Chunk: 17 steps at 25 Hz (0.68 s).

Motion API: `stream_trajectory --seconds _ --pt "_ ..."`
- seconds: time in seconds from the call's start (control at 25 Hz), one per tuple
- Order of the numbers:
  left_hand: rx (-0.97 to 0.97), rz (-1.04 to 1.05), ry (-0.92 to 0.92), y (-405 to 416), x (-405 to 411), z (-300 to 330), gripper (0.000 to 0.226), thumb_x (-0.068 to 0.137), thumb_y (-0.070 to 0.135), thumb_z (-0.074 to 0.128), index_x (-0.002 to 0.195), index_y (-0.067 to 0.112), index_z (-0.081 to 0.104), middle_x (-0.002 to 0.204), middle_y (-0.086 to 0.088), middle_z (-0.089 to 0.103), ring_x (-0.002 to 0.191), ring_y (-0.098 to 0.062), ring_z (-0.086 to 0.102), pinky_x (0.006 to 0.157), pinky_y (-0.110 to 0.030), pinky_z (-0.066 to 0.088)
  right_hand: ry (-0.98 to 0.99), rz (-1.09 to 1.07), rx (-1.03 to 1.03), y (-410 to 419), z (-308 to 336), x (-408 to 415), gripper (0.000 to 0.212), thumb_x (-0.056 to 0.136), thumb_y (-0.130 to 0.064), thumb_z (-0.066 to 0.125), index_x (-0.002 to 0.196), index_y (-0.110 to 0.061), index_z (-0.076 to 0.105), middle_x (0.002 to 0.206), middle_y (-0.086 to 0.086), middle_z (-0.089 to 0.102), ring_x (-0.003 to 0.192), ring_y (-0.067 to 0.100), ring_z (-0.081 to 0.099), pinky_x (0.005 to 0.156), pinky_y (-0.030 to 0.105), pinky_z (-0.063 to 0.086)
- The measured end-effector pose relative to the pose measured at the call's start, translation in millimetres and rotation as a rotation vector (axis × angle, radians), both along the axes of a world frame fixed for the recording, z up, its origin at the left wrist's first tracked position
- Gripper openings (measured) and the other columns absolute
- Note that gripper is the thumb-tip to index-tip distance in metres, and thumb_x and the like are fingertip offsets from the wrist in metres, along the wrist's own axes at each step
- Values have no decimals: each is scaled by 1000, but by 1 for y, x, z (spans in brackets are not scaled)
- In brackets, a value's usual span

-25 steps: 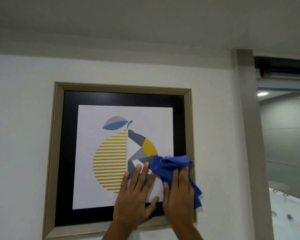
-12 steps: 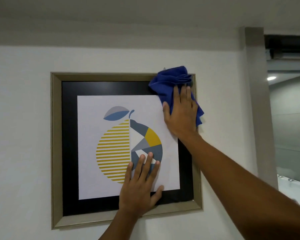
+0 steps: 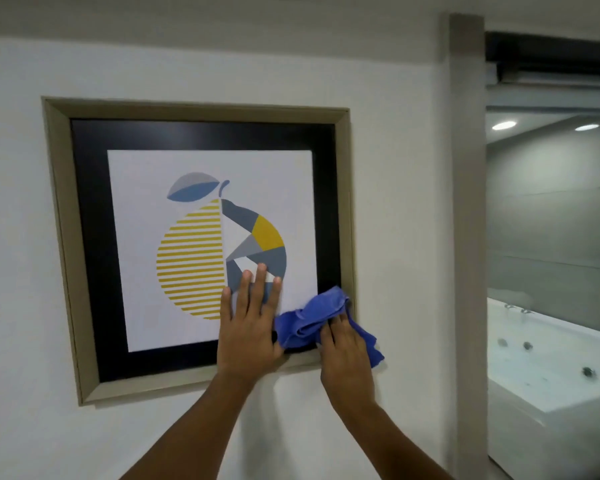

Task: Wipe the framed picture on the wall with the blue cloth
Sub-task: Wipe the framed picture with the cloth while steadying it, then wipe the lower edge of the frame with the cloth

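Hung on the white wall: framed picture, beige frame, black mat, fruit print in the middle. Bunched blue cloth pressed against the picture's lower right corner, spilling over the frame's right edge and bottom rail. Right hand bearing flat on the cloth, fingers half buried in the folds, pinning rather than clenching it; probably rubbing the corner where dust gathers. Left hand spread wide open, empty, palm at the bottom edge, fingertips on the print; likely bracing the picture against swinging under the wiping. No containers near the picture; only a white bathtub off to the right, past the grey pillar, apparently empty.
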<state>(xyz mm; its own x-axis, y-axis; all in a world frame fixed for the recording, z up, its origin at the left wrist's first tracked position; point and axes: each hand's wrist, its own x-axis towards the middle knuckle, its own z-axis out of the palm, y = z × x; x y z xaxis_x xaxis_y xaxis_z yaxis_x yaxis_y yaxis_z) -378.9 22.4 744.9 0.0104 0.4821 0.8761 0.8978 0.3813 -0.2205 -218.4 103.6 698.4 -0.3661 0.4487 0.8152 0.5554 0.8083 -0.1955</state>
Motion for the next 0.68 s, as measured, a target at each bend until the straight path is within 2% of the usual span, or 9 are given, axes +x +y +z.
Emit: stream_trajectory --seconds 0.12,0.2,0.32,0.4,0.48,0.6,0.68 --pt "-71 0 -120 -1 37 -28 83 96 60 31 160 8 20 167 -24 15 154 -43 11 122 -60 10 -126 8 16 -7 -19 33 81 51 -4 93 126 -3 63 130 16 64 117 30 64 90 39 55" --pt "-147 -109 -83 1 64 -70 83 97 57 35 161 10 10 167 -22 13 154 -40 12 122 -58 12 -219 13 9 -10 -50 63 82 57 0 88 133 -4 58 137 16 59 126 30 57 97 41 52" --pt "-344 -261 -41 11 116 -149 90 95 50 48 162 14 -1 169 -17 7 155 -35 7 123 -54 11 -273 9 -120 -4 -116 122 78 60 6 85 133 -4 58 139 16 57 127 30 56 96 43 54" --pt "-512 -340 -102 19 156 -204 94 92 49 59 162 16 6 169 -16 11 155 -35 13 122 -55 23 -346 -27 -214 -4 -171 172 79 61 6 84 134 -6 57 141 15 56 129 28 54 98 42 52" --pt "-708 -422 -161 30 200 -267 89 92 49 63 161 17 17 167 -13 16 153 -34 22 116 -55 37 -434 -81 -322 -2 -239 224 82 63 4 83 139 -8 53 145 13 52 133 26 49 102 41 47" --pt "-911 -595 -219 42 263 -384 72 98 51 47 159 19 25 166 -12 24 152 -32 27 115 -52 39 -542 -105 -533 -8 -356 297 84 67 4 81 142 -11 47 149 11 46 138 25 43 107 42 44" --pt "-1038 -674 -228 51 307 -490 74 93 46 50 159 20 28 166 -12 26 151 -32 29 114 -50 40 -626 -120 -621 -8 -456 344 84 71 5 77 146 -13 43 152 10 42 141 24 38 109 40 43"
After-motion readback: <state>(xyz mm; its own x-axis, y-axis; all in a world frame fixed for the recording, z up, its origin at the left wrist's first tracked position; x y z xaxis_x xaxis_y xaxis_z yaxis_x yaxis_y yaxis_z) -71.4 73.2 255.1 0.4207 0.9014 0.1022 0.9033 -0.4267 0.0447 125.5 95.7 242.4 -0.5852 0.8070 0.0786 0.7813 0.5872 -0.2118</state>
